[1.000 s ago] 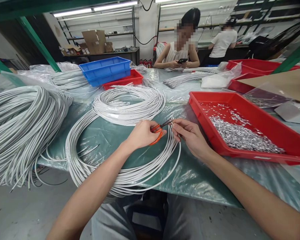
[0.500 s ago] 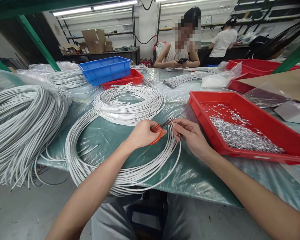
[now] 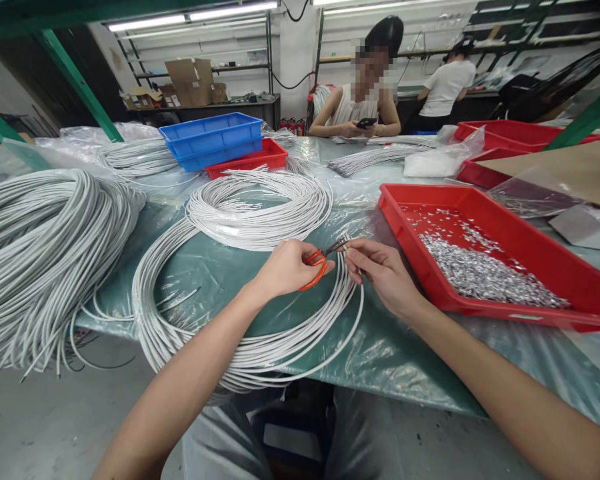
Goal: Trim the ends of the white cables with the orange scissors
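My left hand (image 3: pixel 291 268) is closed on a pair of scissors (image 3: pixel 316 268) with orange handles. The dark blades point right, to the cable ends beside my right fingertips. Between thumb and fingers, my right hand (image 3: pixel 377 270) pinches the end of a white cable (image 3: pixel 361 317), which curves down and left into a large coil (image 3: pixel 147 300) on the green table. Behind my left hand a smaller white coil (image 3: pixel 220 230) overlaps the large one. Right of my right hand stands a red tray (image 3: pixel 410 267) with many small silvery pieces (image 3: pixel 480 270).
A thick bundle of cables (image 3: pixel 45 253) hangs over the table's left edge. Blue trays (image 3: pixel 213 140) rest on a red tray (image 3: pixel 275 159) at the back. Across the table a person (image 3: pixel 363 110) holds a phone; another person (image 3: pixel 447 87) stands farther back.
The scissor blades look a little closer together. Both hands have kept nearly the same place, and the view has shifted very slightly.
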{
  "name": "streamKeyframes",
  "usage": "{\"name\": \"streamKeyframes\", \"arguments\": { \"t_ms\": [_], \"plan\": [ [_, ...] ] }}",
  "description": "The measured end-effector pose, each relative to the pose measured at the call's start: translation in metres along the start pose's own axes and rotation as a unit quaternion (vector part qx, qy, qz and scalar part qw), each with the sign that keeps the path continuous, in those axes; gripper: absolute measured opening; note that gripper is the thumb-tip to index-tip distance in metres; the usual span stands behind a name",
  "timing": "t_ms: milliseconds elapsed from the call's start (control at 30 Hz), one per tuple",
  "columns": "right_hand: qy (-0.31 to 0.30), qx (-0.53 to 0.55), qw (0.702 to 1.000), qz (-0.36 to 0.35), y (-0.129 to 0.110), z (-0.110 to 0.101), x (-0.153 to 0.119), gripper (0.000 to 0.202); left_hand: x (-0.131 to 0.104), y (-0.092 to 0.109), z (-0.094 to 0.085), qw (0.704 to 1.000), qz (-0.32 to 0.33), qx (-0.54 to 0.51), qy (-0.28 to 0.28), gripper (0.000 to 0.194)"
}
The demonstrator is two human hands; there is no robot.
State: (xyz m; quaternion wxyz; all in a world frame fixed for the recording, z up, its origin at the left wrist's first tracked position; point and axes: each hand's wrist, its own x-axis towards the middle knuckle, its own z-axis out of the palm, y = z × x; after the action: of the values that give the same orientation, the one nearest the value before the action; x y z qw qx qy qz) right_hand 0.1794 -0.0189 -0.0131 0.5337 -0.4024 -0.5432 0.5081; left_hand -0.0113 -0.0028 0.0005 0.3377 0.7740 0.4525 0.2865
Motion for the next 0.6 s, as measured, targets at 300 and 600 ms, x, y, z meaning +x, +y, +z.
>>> {"name": "streamKeyframes", "arguments": {
  "t_ms": [300, 600],
  "plan": [
    [-0.018, -0.015, 1.0, -0.007, -0.0016, -0.0038, -0.0009, 0.02, -0.0008, -0.0013, -0.0039, 1.0, 0.006, -0.012, -0.021, 0.05],
    [-0.021, -0.018, 1.0, 0.007, -0.0055, -0.0038, 0.0003, 0.027, -0.0003, -0.0003, -0.0045, 1.0, 0.0, -0.015, -0.028, 0.048]
  ]
}}
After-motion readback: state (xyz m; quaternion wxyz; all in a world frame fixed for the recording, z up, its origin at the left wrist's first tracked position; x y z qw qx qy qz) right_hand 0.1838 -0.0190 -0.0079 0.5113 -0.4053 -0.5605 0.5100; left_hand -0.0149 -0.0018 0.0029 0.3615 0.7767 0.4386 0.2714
